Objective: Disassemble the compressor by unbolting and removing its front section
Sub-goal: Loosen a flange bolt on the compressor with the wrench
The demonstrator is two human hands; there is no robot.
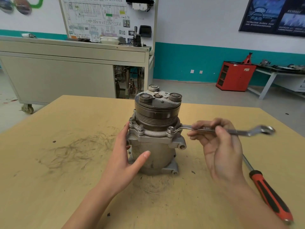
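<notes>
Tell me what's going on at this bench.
A person is unbolting a compressor standing upright on a wooden table. The left hand braces its side; the right hand holds a wrench whose ring end sits on a flange bolt. Two other bolts are in place, so the front section is not off yet. A screwdriver lies to the right.

head | worn, faces forward-down | near table (66,162)

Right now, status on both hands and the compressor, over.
Left hand presses side of grey metal compressor; right hand grips silver ring wrench, ring on front flange bolt. Two more flange bolts in place. Red-and-black screwdriver lies clear, right.
</notes>
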